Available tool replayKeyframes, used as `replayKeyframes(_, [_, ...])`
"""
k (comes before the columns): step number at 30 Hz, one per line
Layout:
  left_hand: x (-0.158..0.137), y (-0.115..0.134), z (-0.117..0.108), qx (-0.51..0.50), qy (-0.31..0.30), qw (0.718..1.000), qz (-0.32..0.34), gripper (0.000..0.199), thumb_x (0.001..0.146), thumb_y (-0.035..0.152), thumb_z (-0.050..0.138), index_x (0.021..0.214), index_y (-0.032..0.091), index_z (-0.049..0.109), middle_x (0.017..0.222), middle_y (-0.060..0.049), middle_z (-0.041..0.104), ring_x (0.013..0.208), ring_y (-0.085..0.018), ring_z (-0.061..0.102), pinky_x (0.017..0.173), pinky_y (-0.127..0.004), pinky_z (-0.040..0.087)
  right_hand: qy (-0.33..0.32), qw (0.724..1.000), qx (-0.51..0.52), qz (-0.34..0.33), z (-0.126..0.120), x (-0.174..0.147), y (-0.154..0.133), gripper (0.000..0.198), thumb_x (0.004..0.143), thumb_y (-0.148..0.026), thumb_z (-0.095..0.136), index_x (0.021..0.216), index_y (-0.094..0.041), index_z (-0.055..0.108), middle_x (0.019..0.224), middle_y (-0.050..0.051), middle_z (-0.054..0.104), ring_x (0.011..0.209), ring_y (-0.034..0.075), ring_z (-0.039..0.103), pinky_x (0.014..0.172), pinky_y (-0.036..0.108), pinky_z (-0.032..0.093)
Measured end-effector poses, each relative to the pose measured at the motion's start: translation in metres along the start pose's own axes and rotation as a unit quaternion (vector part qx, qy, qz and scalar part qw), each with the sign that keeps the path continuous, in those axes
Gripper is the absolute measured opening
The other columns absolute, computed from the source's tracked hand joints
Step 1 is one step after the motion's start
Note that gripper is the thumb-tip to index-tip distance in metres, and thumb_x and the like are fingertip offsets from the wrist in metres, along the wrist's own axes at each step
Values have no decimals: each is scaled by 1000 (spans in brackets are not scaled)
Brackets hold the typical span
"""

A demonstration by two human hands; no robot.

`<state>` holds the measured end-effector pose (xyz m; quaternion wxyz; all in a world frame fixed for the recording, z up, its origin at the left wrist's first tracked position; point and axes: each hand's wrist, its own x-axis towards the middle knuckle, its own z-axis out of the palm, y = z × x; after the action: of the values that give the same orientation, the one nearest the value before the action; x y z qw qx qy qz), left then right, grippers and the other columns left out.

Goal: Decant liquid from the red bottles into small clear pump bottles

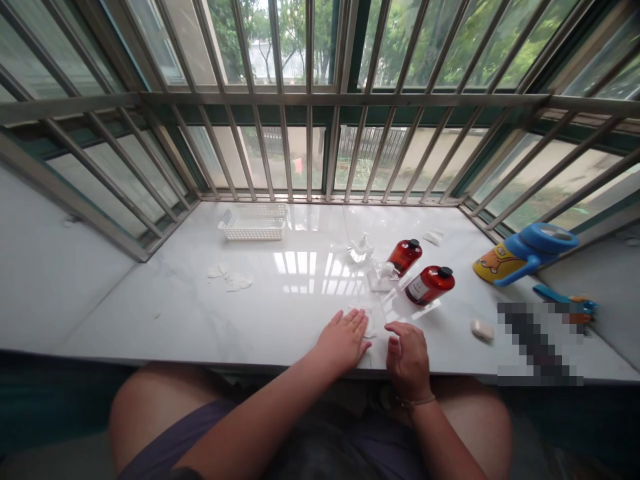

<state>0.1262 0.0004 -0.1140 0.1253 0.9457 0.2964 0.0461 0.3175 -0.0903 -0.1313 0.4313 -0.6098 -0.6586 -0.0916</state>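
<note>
My left hand (345, 340) lies flat on the white tabletop, fingers stretched out. It presses beside and partly over a thin white piece (371, 325) that looks like tissue. Just to its right, my right hand (409, 353) is held loosely curved near the front edge, with a gap between thumb and index finger and nothing visible in it. Beyond the hands stand two red-brown bottles with black caps, the nearer bottle (431, 285) with a pale label and the farther bottle (406, 257). A clear plastic box (383, 276) with white tissue-like material is beside them.
A white perforated basket (254, 230) sits at the back left. Flat white scraps (235, 281) lie left of centre. Crumpled white material (361, 248) is behind the box. At right are a blue-and-yellow cup (520, 253), a small pale block (483, 330) and a blurred-out dark object (537, 343). Metal bars (325, 100) enclose the back.
</note>
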Motion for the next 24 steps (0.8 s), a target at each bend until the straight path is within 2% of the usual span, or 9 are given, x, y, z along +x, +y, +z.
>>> replayKeyframes(3, [-22, -51, -23, 26, -12, 991, -130, 63, 113, 46, 30, 168, 14, 36, 174, -12, 35, 163, -27, 35, 134, -52, 26, 4, 1000, 0, 0, 1, 0, -1, 20, 106, -24, 47, 118, -22, 64, 110, 11, 71, 107, 30, 63, 99, 50, 50])
replayKeyframes(6, [-37, -117, -55, 59, 4, 949, -310, 62, 112, 41, 33, 167, 13, 37, 175, -14, 33, 164, -28, 31, 135, -51, 22, 9, 1000, 0, -4, 2, 0, -1, 20, 106, -24, 47, 117, -22, 64, 109, 11, 71, 107, 29, 63, 99, 49, 49])
replayKeyframes(7, [-40, -138, -64, 63, 9, 937, -343, 63, 112, 40, 31, 167, 10, 36, 175, -17, 32, 164, -31, 32, 134, -54, 23, 9, 1000, 0, -4, 2, 0, 0, 19, 106, -23, 48, 116, -22, 64, 109, 11, 71, 107, 29, 63, 99, 49, 49])
replayKeyframes(10, [-35, -181, -83, 64, 17, 919, -389, 64, 112, 37, 26, 165, 4, 36, 173, -24, 32, 163, -35, 33, 132, -59, 26, 8, 1000, -2, -2, 3, 0, 0, 19, 106, -23, 48, 116, -22, 64, 108, 10, 72, 106, 29, 62, 99, 49, 49])
replayKeyframes(12, [-20, -190, -85, 62, 23, 916, -396, 64, 112, 36, 26, 164, 0, 36, 172, -29, 33, 162, -37, 33, 132, -59, 26, 8, 1000, -4, 1, 4, -1, 0, 19, 106, -24, 48, 115, -22, 65, 107, 10, 72, 106, 29, 63, 100, 49, 48])
replayKeyframes(15, [18, -173, -74, 53, 29, 930, -363, 64, 112, 35, 28, 166, 0, 33, 173, -29, 29, 164, -38, 29, 132, -58, 23, 9, 1000, -6, 3, 4, -1, 0, 19, 106, -24, 48, 114, -22, 65, 106, 10, 72, 105, 29, 63, 99, 49, 48])
replayKeyframes(19, [63, -107, -48, 14, 7, 976, -218, 62, 112, 36, 32, 167, 8, 36, 175, -21, 32, 164, -31, 30, 134, -51, 24, 5, 1000, -11, 0, 4, 0, 1, 19, 106, -23, 47, 113, -22, 65, 104, 10, 71, 104, 29, 62, 98, 48, 49])
replayKeyframes(21, [68, -69, -36, -6, -7, 991, -131, 61, 112, 40, 33, 166, 11, 39, 175, -15, 34, 164, -27, 31, 134, -45, 24, 1, 1000, -13, -3, 3, 0, 1, 19, 106, -24, 47, 113, -22, 65, 103, 10, 71, 103, 29, 62, 97, 48, 49])
replayKeyframes(24, [48, -25, -21, -25, -15, 999, -40, 65, 112, 50, 36, 165, 15, 41, 174, -9, 36, 164, -23, 31, 135, -41, 23, -6, 1000, -15, -7, 2, 1, 1, 19, 106, -24, 47, 113, -22, 65, 102, 10, 71, 102, 29, 62, 96, 48, 49])
